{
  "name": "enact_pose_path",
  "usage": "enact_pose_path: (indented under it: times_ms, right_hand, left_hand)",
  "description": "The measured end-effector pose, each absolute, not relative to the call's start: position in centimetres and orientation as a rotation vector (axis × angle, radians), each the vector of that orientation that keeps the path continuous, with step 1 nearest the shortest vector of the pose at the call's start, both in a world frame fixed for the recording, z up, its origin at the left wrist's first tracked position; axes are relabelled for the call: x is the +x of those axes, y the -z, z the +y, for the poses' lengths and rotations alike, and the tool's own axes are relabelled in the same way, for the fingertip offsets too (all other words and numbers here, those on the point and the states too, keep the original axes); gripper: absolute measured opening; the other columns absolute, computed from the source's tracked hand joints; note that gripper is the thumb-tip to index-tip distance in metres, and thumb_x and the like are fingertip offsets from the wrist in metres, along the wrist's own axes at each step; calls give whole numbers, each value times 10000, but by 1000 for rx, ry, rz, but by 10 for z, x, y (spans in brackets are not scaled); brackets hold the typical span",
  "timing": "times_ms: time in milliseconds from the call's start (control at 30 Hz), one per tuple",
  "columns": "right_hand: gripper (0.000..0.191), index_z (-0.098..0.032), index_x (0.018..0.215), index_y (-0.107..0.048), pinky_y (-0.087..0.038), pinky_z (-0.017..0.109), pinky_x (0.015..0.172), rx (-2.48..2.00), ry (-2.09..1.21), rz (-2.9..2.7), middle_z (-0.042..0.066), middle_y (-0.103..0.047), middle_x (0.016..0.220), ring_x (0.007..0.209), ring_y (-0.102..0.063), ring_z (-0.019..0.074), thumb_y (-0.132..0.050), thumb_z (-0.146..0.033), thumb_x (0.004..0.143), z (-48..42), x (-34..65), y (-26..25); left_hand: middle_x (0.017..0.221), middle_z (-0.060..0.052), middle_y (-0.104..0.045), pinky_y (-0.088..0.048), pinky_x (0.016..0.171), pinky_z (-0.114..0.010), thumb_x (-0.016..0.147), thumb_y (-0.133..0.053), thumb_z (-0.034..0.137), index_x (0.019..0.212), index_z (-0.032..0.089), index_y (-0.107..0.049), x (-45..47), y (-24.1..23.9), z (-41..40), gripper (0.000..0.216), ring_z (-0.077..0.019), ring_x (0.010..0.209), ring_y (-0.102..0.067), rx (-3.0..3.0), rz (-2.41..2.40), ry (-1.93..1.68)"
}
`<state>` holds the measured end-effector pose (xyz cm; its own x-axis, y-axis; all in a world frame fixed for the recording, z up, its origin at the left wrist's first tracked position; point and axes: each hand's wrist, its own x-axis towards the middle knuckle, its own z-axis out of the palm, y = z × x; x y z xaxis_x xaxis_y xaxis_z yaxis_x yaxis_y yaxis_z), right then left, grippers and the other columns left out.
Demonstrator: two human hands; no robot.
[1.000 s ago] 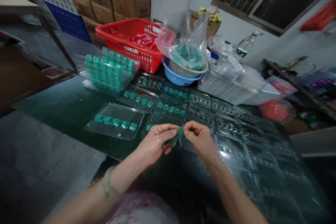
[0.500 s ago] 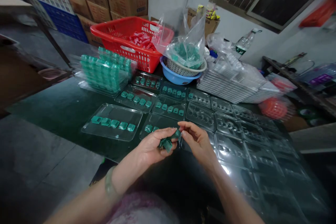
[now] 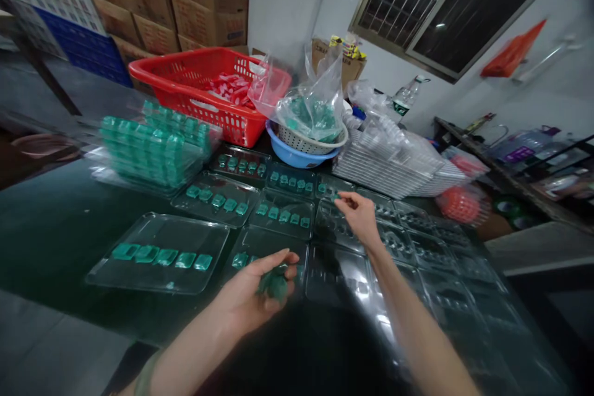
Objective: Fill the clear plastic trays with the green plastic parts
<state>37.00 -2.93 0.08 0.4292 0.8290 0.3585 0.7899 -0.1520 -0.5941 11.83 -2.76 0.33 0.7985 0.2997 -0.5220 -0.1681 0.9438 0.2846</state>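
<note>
My left hand (image 3: 253, 291) is curled around a few small translucent green pieces (image 3: 275, 284), low over the near trays. Reaching forward, my right hand (image 3: 359, 216) pinches a small green piece (image 3: 335, 197) above a clear plastic tray (image 3: 349, 187) in the back row. That tray holds a green piece (image 3: 322, 187) at its left end. To the left, several clear trays carry rows of green pieces, among them a near-left tray (image 3: 158, 226). In front of my right hand's forearm lies a bare clear tray (image 3: 334, 272). My left fingers partly cover the pieces.
A stack of filled trays (image 3: 143, 154) stands at left. Behind are a red basket (image 3: 185, 96) of pink pieces, a blue basin (image 3: 297, 156) under a strainer with a bag of green pieces (image 3: 313, 114), and stacked clear trays (image 3: 380, 167). Cardboard boxes (image 3: 195, 12) line the wall.
My right hand has left my left hand and moved forward to the back tray, a green piece at its fingertips. My left hand has shifted left and down in view, still holding pieces.
</note>
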Motion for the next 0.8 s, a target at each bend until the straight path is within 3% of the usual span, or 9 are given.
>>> enact_pose_path:
  times_ms: [233,500,800]
  right_hand:
    - [248,-145,851,-667,-425,290,682,-2108,10,-1475,72,-659,799,717,-581,185,-512,-203,666,42,438,36]
    - [237,-171,871,-663,-406,260,693,-2218,21,-1631,49,-660,846,738,-582,166,-515,-215,690,52,445,49]
    - [207,-194,827,-662,-340,321,753,-2331,140,-1813,62,-633,867,848,-505,203,-488,-187,714,48,440,42]
  left_hand:
    - [715,-48,-527,-321,363,-145,658,-618,199,835,100,-588,119,-7,-23,205,-104,592,-533,177,741,-315]
    - [733,-50,-534,-304,360,-137,632,-643,179,862,105,-603,117,-4,-24,245,-112,630,-542,199,771,-325]
    - [730,-51,-546,-319,377,-140,637,-640,206,839,117,-618,117,3,-25,222,-119,631,-554,211,769,-319]
